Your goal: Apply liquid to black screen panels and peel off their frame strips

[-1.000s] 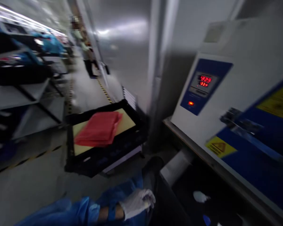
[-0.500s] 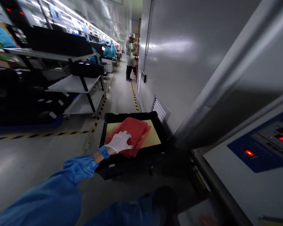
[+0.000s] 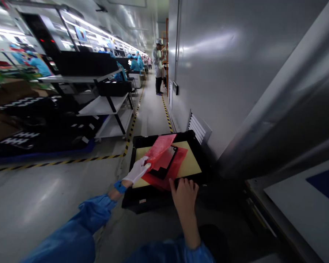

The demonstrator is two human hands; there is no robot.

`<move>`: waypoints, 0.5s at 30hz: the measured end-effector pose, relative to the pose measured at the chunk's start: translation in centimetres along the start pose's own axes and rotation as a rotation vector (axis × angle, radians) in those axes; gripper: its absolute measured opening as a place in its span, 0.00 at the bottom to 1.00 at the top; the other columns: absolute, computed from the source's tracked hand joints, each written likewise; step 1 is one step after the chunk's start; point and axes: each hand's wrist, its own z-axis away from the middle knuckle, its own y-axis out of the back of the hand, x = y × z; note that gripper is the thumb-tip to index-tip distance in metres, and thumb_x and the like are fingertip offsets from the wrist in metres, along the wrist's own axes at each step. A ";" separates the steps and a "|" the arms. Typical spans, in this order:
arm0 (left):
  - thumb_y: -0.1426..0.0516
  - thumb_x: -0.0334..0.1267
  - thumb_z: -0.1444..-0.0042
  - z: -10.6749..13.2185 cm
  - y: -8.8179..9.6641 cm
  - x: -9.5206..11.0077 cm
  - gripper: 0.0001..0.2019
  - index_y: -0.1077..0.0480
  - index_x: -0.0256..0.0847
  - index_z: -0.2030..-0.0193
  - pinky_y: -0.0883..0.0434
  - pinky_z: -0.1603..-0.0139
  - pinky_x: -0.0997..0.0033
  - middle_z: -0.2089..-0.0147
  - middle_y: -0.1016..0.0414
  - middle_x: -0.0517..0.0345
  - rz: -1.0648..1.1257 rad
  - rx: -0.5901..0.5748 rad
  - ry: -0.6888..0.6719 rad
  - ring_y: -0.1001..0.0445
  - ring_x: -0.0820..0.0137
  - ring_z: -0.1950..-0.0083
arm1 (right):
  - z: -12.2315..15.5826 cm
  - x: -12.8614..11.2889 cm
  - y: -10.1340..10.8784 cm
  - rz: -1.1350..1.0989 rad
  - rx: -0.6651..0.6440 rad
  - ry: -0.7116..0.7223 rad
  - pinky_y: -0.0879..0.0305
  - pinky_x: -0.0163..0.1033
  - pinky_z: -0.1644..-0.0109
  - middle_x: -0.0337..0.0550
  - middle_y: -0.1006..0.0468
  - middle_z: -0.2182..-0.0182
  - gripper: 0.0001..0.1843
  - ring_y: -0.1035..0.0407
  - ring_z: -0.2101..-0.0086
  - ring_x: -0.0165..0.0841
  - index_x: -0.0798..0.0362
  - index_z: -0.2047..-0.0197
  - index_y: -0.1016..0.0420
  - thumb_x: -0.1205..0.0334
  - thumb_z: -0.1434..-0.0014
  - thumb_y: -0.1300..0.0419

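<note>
My left hand [image 3: 138,171], in a white glove with a blue wristband, pinches the edge of a red bubble wrap sheet [image 3: 160,146] and holds it raised and tilted. Beneath it lies a flat black-framed panel [image 3: 162,171] with a pinkish middle, partly covered by the raised sheet. More red wrap [image 3: 180,160] is spread under the panel. My bare right hand [image 3: 185,193] is at the front rim of the black crate [image 3: 153,191], thumb apart from the bent fingers. Its fingertips are near the wrap's lower corner; whether they touch the rim is unclear.
Pale yellow foam [image 3: 193,166] lines the crate top. A metal wall [image 3: 208,73] with a vent [image 3: 196,128] rises on the right. White-shelved racks [image 3: 101,106] stand left of the taped aisle. A person in a light coat [image 3: 157,62] stands farther along.
My left hand has gone from lying on the red wrap to lifting its upper sheet, uncovering the black-framed panel. My right hand has come up to the crate's front. The view has shifted left.
</note>
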 end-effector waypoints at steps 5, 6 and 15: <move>0.32 0.54 0.41 2.0 -0.1 -1.0 0.27 0.18 0.41 0.40 0.21 0.22 0.53 0.30 0.16 0.43 0.044 -0.139 -0.202 0.17 0.52 0.28 | -5.5 -2.0 -2.5 -0.234 -0.153 0.014 0.29 0.47 0.47 0.50 0.12 0.64 0.09 0.18 0.58 0.45 0.49 0.65 0.21 0.62 0.30 0.33; 0.27 0.55 0.48 2.2 -0.2 -1.1 0.34 0.18 0.41 0.37 0.23 0.19 0.50 0.27 0.18 0.41 0.040 -0.149 -0.228 0.20 0.48 0.24 | -6.4 -2.5 -2.9 -0.290 -0.167 0.032 0.29 0.44 0.49 0.46 0.13 0.64 0.09 0.19 0.60 0.42 0.48 0.64 0.21 0.60 0.29 0.33; 0.39 0.33 0.40 1.1 -1.7 -3.6 0.31 0.21 0.39 0.29 0.19 0.23 0.52 0.28 0.18 0.40 -0.001 0.082 -0.198 0.17 0.47 0.27 | -9.8 -3.1 -4.1 -0.508 -0.188 0.017 0.24 0.40 0.49 0.46 0.12 0.57 0.17 0.17 0.55 0.40 0.48 0.53 0.18 0.46 0.23 0.42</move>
